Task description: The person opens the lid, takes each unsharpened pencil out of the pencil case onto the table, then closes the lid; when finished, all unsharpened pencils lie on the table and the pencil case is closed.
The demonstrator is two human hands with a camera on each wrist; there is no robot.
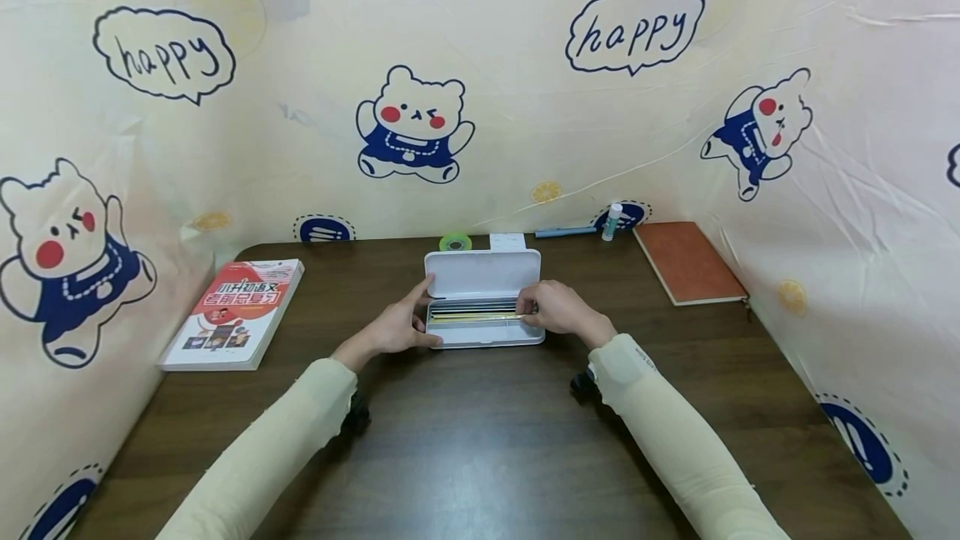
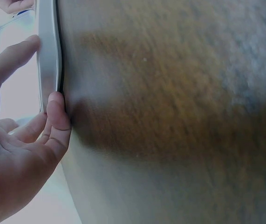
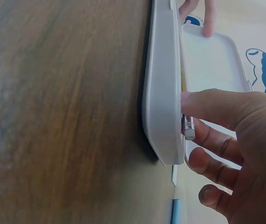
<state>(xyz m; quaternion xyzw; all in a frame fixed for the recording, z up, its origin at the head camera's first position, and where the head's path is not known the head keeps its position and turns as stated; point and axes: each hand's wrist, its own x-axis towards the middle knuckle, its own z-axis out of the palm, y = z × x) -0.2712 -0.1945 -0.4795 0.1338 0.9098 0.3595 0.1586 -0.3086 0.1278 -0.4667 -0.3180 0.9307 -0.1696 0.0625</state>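
My left hand (image 1: 392,327) grips the pencil case (image 1: 486,336) just to its right; at the opposite end, my right hand (image 1: 558,307) pinches an eraser-tipped pencil (image 3: 188,128), best kept parallel to the case's length.

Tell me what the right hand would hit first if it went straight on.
Probably the open lid of the pencil case, just beyond the right hand, though depth is unclear.

Forearms (image 1: 273,440) reach forward, left grip (image 1: 393,327) curled, right grip (image 1: 559,307) pinching.
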